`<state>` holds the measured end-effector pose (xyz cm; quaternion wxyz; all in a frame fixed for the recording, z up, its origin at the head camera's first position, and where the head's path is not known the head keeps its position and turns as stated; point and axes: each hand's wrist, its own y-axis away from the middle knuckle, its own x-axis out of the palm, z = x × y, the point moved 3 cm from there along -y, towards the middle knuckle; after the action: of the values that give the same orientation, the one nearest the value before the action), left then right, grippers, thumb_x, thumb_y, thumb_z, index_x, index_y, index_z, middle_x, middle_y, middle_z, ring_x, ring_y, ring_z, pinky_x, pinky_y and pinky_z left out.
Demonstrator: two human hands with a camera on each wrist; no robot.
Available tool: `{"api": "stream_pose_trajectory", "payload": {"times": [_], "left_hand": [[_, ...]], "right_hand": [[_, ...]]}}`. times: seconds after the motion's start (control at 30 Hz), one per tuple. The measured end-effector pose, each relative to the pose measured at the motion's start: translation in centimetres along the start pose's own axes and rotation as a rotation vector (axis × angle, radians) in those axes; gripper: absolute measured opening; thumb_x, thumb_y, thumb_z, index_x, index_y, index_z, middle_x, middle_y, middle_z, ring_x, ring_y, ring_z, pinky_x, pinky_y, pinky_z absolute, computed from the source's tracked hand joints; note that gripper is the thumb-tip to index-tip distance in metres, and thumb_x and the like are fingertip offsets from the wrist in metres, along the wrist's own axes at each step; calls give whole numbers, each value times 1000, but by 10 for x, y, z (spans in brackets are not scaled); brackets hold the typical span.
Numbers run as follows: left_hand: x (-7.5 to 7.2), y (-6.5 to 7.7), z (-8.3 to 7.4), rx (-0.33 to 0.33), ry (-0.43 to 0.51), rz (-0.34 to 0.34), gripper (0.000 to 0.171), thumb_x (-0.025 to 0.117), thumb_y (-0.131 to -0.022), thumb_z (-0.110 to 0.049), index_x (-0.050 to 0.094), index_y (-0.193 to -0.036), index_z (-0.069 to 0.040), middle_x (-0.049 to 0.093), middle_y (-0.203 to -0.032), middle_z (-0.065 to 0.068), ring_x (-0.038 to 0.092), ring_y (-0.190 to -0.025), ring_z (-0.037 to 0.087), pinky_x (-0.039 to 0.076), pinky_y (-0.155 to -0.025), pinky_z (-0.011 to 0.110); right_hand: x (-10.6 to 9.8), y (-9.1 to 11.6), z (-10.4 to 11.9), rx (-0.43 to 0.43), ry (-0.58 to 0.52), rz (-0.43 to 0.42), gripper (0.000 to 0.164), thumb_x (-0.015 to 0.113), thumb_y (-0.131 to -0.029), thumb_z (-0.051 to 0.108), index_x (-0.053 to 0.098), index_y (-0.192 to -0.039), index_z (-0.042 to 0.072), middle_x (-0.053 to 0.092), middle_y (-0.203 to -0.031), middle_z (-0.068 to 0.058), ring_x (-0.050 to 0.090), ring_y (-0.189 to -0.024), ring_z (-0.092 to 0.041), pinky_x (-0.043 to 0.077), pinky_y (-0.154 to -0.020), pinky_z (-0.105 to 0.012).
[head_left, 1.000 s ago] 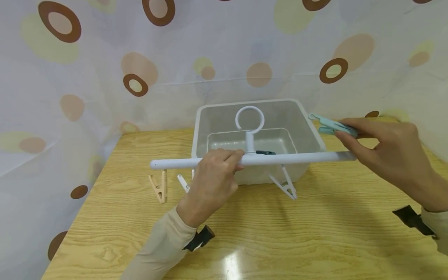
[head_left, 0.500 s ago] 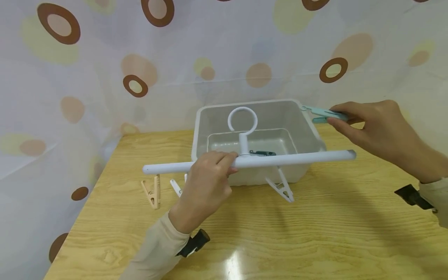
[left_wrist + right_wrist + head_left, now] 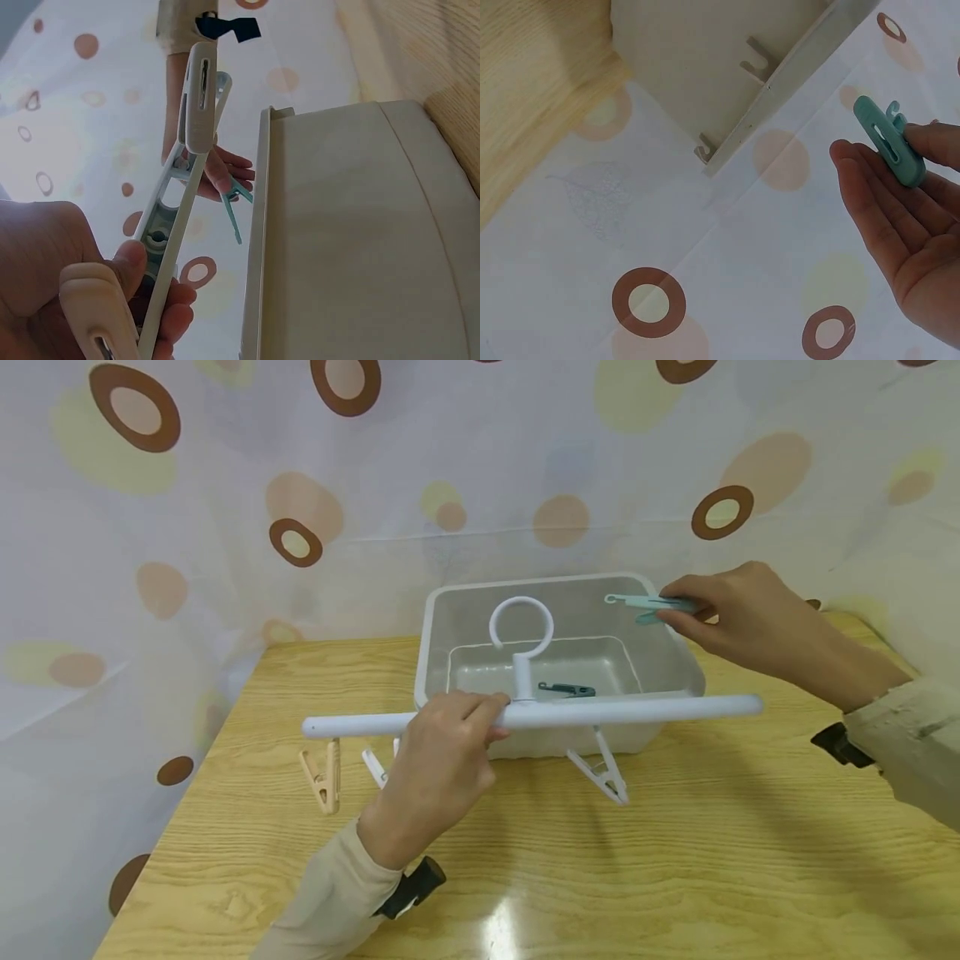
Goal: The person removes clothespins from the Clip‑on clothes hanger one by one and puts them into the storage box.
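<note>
My left hand (image 3: pixel 442 760) grips a white hanger bar (image 3: pixel 622 712) near its middle, beside the upright hook (image 3: pixel 522 677). The bar is held level in front of a plastic bin (image 3: pixel 427 635). Below it hang a beige clothespin (image 3: pixel 327 781), a white clothespin (image 3: pixel 373 768) partly hidden by the hand, and another white clothespin (image 3: pixel 606 772) on the right. Between thumb and fingers my right hand (image 3: pixel 742 614) pinches a teal clothespin (image 3: pixel 645 602) over the bin's right side. In the right wrist view the teal clothespin (image 3: pixel 889 141) lies against the fingers.
Inside the bin lies a dark clothespin (image 3: pixel 567 689). The bin stands on a wood-grain table (image 3: pixel 675 877), close to a patterned sheet (image 3: pixel 480 460) that hangs behind it.
My right hand has moved left with the teal clothespin, from beside the bin to over its right side. The hanger bar, still in my left hand, has shifted slightly left and down.
</note>
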<state>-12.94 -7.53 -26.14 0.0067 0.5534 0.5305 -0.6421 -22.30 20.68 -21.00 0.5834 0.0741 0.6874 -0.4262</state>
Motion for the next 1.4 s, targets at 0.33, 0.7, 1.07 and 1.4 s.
{"api": "stream_pose_trajectory", "payload": {"times": [0.33, 0.7, 1.07, 1.4], "left_hand": [[-1, 3, -3, 42, -3, 0, 23, 74, -77, 5, 71, -100, 2, 69, -88, 8, 63, -77, 24, 52, -69, 32], [-5, 4, -4, 59, -12, -7, 23, 73, -77, 5, 70, -100, 2, 70, -89, 7, 63, -78, 24, 51, -70, 32], [-3, 4, -5, 50, -4, 17, 23, 72, -79, 4, 70, -101, 2, 69, -88, 6, 63, -80, 22, 51, -71, 32], [-3, 6, -3, 49, -8, 17, 23, 73, -78, 3, 69, -101, 1, 69, -88, 6, 63, -78, 22, 51, -71, 31]], "right_hand": [[16, -20, -5, 9, -6, 193, 5, 72, -85, 6, 68, -87, 6, 54, -60, 9, 39, -46, -2, 36, -46, -21], [45, -48, -8, -58, -9, 386, 5, 74, -83, 6, 69, -85, 7, 64, -68, 4, 49, -53, -6, 45, -52, -28], [73, -58, -12, -37, 30, 499, 5, 74, -83, 7, 69, -84, 5, 63, -68, 0, 53, -57, -12, 49, -56, -33], [95, -56, -22, -54, -15, 489, 6, 75, -81, 5, 69, -80, 6, 64, -68, 0, 53, -57, -12, 49, -56, -35]]}}
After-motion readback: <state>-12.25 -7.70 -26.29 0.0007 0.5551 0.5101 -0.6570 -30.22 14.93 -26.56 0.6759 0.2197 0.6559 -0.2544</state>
